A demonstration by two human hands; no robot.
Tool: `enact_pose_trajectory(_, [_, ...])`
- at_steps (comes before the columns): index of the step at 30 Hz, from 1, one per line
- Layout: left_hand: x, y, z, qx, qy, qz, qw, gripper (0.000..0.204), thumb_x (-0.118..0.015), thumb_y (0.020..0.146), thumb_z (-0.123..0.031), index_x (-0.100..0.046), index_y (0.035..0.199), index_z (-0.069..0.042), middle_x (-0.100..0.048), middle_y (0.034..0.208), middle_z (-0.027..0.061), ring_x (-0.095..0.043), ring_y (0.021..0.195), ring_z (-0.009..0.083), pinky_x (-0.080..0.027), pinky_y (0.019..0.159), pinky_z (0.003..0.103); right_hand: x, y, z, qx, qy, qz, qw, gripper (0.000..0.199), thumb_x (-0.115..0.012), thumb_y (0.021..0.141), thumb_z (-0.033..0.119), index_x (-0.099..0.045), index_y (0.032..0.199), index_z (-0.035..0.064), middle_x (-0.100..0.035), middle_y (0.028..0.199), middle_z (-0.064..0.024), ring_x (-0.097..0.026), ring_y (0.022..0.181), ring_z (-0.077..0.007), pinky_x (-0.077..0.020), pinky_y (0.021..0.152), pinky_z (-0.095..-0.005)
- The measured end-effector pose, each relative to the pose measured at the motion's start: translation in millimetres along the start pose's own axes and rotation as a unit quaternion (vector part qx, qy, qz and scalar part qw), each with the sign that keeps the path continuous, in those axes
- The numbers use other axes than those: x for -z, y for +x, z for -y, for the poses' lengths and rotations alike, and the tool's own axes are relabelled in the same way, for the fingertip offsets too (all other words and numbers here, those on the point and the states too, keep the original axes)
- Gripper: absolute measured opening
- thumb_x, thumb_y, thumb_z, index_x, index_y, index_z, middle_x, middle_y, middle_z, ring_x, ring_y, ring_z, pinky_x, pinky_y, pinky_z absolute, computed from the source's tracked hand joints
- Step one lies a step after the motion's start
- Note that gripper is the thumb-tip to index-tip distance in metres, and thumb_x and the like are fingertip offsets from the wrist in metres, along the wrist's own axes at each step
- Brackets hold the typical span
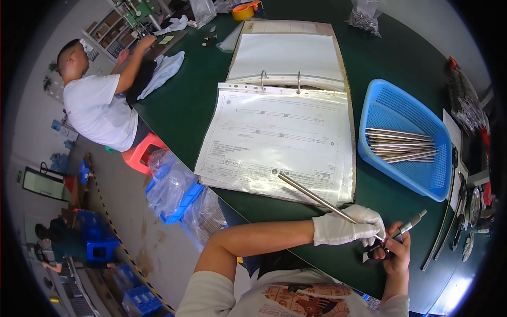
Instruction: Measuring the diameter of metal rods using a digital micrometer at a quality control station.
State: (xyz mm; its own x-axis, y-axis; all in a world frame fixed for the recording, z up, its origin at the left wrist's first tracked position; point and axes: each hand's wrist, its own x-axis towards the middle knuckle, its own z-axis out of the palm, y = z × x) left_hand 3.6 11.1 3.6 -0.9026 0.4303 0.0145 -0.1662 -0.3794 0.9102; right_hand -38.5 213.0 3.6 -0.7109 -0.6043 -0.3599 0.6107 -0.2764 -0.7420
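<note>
Printed shirt [311,301] up close, left forearm [269,240] cutting across, gloved left hand [351,229] wrapped round a metal rod [311,196] over green table [179,116], bare right hand [398,254] close beside, gripping a micrometer [413,222]

drawing sheet [285,140] with text, lettered shirt [296,297]

A green worktop [177,119] stretches beside a pale wall [422,24], light glaring off its lower-right end; across the grey floor [124,185], a yellow-and-black line [110,222] runs between a red plastic stool [141,153] and a blue stool [100,248].
</note>
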Motion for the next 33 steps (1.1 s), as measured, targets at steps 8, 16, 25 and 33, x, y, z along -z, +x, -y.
enact_pose_trajectory(8, [1.7,1.3,1.2,-0.020,0.012,-0.004,1.000,0.020,-0.045,0.084,-0.015,-0.055,0.086,0.003,-0.053,0.075,0.0068,-0.052,0.068,0.0120,-0.043,0.063,0.025,-2.1,-0.6,1.3,0.007,-0.005,-0.021,1.000,0.028,-0.058,0.067,0.000,-0.041,0.089,0.0020,-0.050,0.070,-0.0111,-0.050,0.043,-0.0177,-0.0461,0.042,-0.0308])
enact_pose_trajectory(16, [1.4,0.7,1.4,-0.015,0.011,-0.012,1.000,0.020,-0.047,0.084,-0.015,-0.055,0.086,0.003,-0.054,0.075,0.0068,-0.053,0.069,0.0116,-0.043,0.064,0.024,-0.1,0.3,-1.0,0.013,-0.038,-0.024,0.999,0.029,-0.059,0.067,0.005,-0.040,0.089,0.0045,-0.049,0.070,-0.0074,-0.047,0.041,-0.0165,-0.0431,0.037,-0.0293])
enact_pose_trajectory(25, [1.4,0.7,1.7,-0.012,0.004,-0.017,1.000,0.020,-0.046,0.085,-0.014,-0.055,0.086,0.003,-0.054,0.076,0.0068,-0.053,0.069,0.0113,-0.044,0.064,0.024,-2.7,-0.9,0.6,0.010,-0.013,-0.029,0.999,0.028,-0.058,0.067,0.000,-0.041,0.089,0.0016,-0.051,0.071,-0.0110,-0.051,0.043,-0.0178,-0.0464,0.041,-0.0307])
enact_pose_trajectory(33, [-4.6,4.0,0.6,0.010,0.021,-0.098,0.995,0.022,-0.048,0.087,-0.022,-0.052,0.083,-0.001,-0.052,0.073,0.0045,-0.051,0.060,0.0066,-0.042,0.053,0.021,-6.9,-2.1,-1.9,0.019,-0.095,0.000,0.995,0.030,-0.063,0.064,-0.001,-0.042,0.085,0.0016,-0.050,0.065,-0.0099,-0.051,0.043,-0.0168,-0.0463,0.042,-0.0285])
